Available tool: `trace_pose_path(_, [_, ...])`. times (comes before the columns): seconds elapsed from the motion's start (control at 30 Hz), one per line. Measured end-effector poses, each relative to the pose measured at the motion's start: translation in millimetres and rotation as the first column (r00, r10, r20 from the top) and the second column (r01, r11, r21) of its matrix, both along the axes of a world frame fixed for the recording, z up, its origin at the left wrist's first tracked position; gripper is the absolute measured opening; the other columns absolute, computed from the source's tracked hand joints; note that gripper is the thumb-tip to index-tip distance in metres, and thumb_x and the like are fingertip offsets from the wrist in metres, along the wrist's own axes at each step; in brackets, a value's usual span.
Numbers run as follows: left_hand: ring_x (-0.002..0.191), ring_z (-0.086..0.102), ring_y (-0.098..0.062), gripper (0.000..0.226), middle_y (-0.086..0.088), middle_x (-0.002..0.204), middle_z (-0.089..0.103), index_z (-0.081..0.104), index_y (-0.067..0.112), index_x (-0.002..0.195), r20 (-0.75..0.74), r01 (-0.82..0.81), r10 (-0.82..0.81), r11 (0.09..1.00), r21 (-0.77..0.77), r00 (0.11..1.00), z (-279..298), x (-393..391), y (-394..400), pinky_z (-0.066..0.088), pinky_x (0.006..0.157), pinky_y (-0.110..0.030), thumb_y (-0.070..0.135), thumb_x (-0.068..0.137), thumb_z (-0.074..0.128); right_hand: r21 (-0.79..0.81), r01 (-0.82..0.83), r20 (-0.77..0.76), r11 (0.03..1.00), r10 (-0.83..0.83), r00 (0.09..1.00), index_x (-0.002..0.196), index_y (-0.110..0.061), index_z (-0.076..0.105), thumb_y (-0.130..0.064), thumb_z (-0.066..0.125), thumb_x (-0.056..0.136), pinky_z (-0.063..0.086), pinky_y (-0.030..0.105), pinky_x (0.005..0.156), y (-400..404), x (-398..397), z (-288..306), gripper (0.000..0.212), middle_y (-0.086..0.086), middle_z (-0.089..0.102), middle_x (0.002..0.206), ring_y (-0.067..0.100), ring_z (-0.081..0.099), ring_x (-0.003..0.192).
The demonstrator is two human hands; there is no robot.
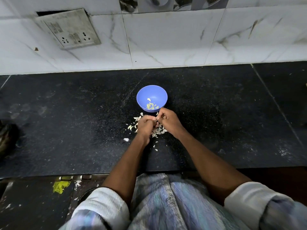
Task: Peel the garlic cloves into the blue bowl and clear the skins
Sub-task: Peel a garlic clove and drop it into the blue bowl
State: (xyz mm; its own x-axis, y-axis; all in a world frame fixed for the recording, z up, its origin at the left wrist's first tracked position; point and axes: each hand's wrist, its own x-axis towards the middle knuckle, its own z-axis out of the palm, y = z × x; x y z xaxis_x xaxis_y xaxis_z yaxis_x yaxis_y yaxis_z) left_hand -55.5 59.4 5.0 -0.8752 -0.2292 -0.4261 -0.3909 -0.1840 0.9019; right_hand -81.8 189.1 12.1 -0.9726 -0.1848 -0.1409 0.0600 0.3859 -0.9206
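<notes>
A blue bowl [152,93] stands on the black counter [66,122] and holds several pale peeled garlic cloves [152,105]. Just in front of it my left hand [146,125] and my right hand [169,121] meet, fingers curled, pinching a small garlic clove [156,120] between them; the clove is mostly hidden by the fingers. Loose papery garlic skins [158,131] lie scattered on the counter under and around both hands, with a few more skins to the left [132,126].
One stray white skin piece [126,139] lies left of my left wrist. A tiled wall with a grimy switch and socket plate [69,29] rises behind the counter. A dark object [6,138] sits at the counter's far left edge. The counter's front edge runs below my forearms.
</notes>
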Motion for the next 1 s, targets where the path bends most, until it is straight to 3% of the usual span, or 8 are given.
trace_pose_path(0.1, [0.073, 0.058, -0.019, 0.022, 0.002, 0.076, 0.063, 0.059, 0.011, 0.083, -0.362, -0.008, -0.235, 0.828, -0.56, 0.902, -13.1, 3.2, -12.1, 0.048, 0.067, -0.029, -0.01, 0.09, 0.059, -0.207, 0.116, 0.314, 0.971, -0.046, 0.948, 0.083, -0.006, 0.061, 0.003, 0.058, 0.092, 0.036, 0.026, 0.055, -3.5, -2.9, 5.4, 0.013, 0.003, 0.055, 0.063, 0.012, 0.046, 0.057])
trace_pose_path(0.3, [0.077, 0.053, -0.019, 0.028, 0.0, 0.081, 0.059, 0.056, 0.013, 0.083, -0.444, -0.044, -0.382, 0.715, -0.697, 0.81, -9.6, 1.6, -20.5, 0.043, 0.07, -0.028, -0.015, 0.084, 0.057, -0.35, 0.17, 0.501, 0.921, 0.031, 0.865, 0.082, -0.006, 0.06, 0.0, 0.054, 0.098, 0.033, 0.022, 0.048, -2.0, -6.7, 7.5, 0.018, 0.005, 0.052, 0.065, 0.013, 0.042, 0.056])
trace_pose_path(0.37, [0.071, 0.057, -0.014, 0.021, 0.001, 0.077, 0.064, 0.06, 0.014, 0.08, -0.316, 0.028, -0.257, 0.814, -0.581, 0.913, -9.5, 0.0, -17.7, 0.046, 0.067, -0.028, -0.006, 0.087, 0.062, -0.233, 0.096, 0.288, 0.968, -0.026, 0.957, 0.081, -0.006, 0.061, 0.003, 0.058, 0.093, 0.038, 0.027, 0.054, -3.0, -6.8, 3.2, 0.016, 0.007, 0.055, 0.067, 0.014, 0.046, 0.06])
trace_pose_path(0.47, [0.058, 0.056, -0.014, 0.024, -0.006, 0.071, 0.062, 0.063, 0.012, 0.075, 0.032, 0.099, -0.096, 0.99, -0.098, 0.995, 3.8, -4.5, -9.9, 0.048, 0.057, -0.029, -0.005, 0.086, 0.05, -0.017, -0.029, -0.113, 0.999, 0.027, 0.993, 0.08, -0.01, 0.061, -0.002, 0.065, 0.089, 0.045, 0.03, 0.062, -2.0, -5.9, -1.8, 0.013, 0.001, 0.062, 0.072, 0.008, 0.051, 0.064])
trace_pose_path(0.6, [0.053, 0.062, -0.009, 0.031, -0.002, 0.064, 0.062, 0.06, 0.008, 0.085, 0.329, -0.08, -0.054, 0.921, 0.38, 0.943, 11.9, -6.0, -11.4, 0.055, 0.051, -0.017, -0.007, 0.102, 0.04, -0.035, -0.031, -0.167, 0.999, 0.025, 0.986, 0.079, -0.014, 0.062, 0.0, 0.065, 0.087, 0.054, 0.03, 0.067, -4.9, -1.2, -3.9, 0.015, -0.005, 0.067, 0.075, 0.008, 0.061, 0.07])
trace_pose_path(0.7, [0.066, 0.059, -0.015, 0.031, -0.002, 0.07, 0.066, 0.065, 0.008, 0.08, 0.08, 0.07, -0.068, 0.997, -0.018, 0.994, 2.0, -0.9, -4.9, 0.051, 0.057, -0.024, -0.012, 0.094, 0.046, -0.198, 0.124, 0.151, 0.972, -0.095, 0.984, 0.08, -0.009, 0.062, 0.007, 0.06, 0.088, 0.047, 0.024, 0.057, -10.9, -0.6, 3.7, 0.018, 0.0, 0.064, 0.072, 0.011, 0.057, 0.064])
trace_pose_path(0.8, [0.076, 0.061, -0.018, 0.02, 0.001, 0.08, 0.066, 0.062, 0.012, 0.085, -0.289, 0.008, -0.218, 0.811, -0.585, 0.932, -10.6, 6.8, -12.9, 0.048, 0.069, -0.029, -0.006, 0.092, 0.059, -0.276, 0.258, 0.478, 0.926, -0.1, 0.872, 0.078, -0.007, 0.058, 0.002, 0.055, 0.096, 0.034, 0.023, 0.047, -15.9, -6.9, 10.1, 0.02, 0.007, 0.053, 0.065, 0.015, 0.044, 0.055])
trace_pose_path(1.0, [0.082, 0.057, -0.017, 0.024, 0.005, 0.088, 0.061, 0.056, 0.016, 0.093, -0.358, -0.027, -0.332, 0.699, -0.714, 0.873, -9.6, 14.2, -15.7, 0.047, 0.072, -0.032, -0.008, 0.09, 0.054, -0.253, 0.362, 0.698, 0.897, -0.09, 0.711, 0.076, -0.006, 0.064, -0.008, 0.057, 0.093, 0.035, 0.022, 0.048, -13.7, -11.1, 14.6, 0.019, 0.002, 0.054, 0.061, 0.011, 0.045, 0.05])
